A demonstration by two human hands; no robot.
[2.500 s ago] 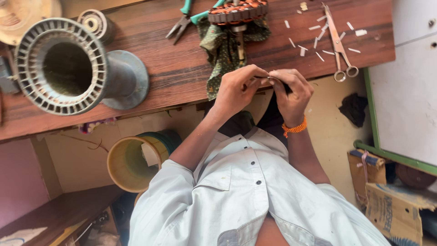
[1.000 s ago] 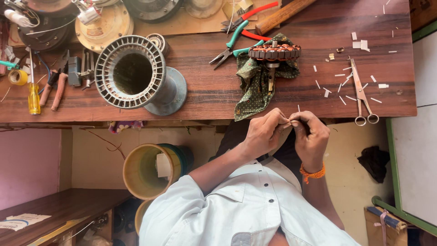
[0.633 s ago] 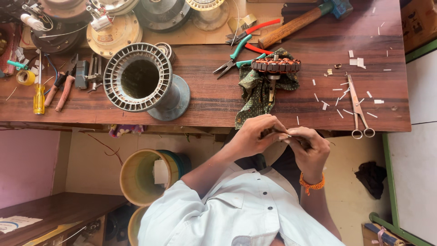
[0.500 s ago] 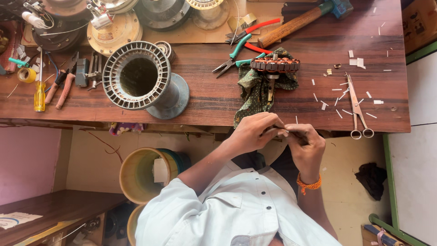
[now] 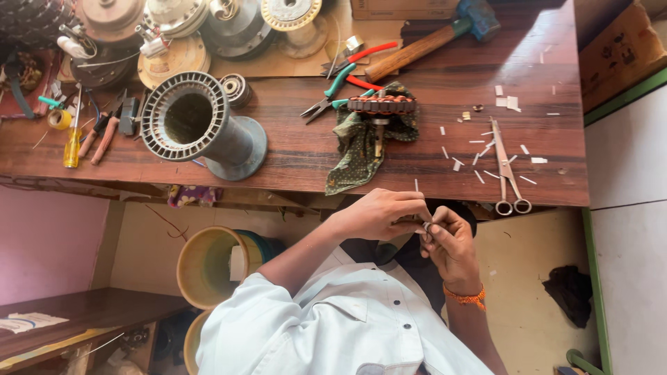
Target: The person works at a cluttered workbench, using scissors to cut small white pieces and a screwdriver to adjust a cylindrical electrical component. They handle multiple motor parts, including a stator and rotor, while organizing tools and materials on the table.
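Surface: a dark wooden bench (image 5: 292,149) runs across the upper half of the view, its near edge just above the hands. Pale floor lies below it; a pink wall and a low wooden shelf (image 5: 76,312) sit at lower left, and white wall panels with a green strip at right.

Hands: both meet just below the bench edge, over the person's white shirt. The left hand (image 5: 381,214) is pinched shut on a thin pale strip (image 5: 416,186) that stands up between the fingertips. The right hand (image 5: 450,243), an orange band at its wrist, is curled against the same spot, fingers closed on something small — what it is cannot be made out.

On the bench: a finned grey housing (image 5: 201,128) at left, lying tilted with its open mouth showing; a wound rotor (image 5: 381,105) resting on a green cloth (image 5: 361,149) directly above the hands; green-handled pliers (image 5: 333,94) and red-handled pliers (image 5: 365,59) just beside it; a hammer (image 5: 431,38) at the far edge; scissors (image 5: 507,170) at right among scattered pale strips. A yellow screwdriver (image 5: 71,135) and small tools lie at far left, with motor parts crowded along the back.

Clearance: a yellow bucket (image 5: 208,267) stands under the bench, left of the left forearm. Bare bench shows between cloth and scissors — the right end is largely open.
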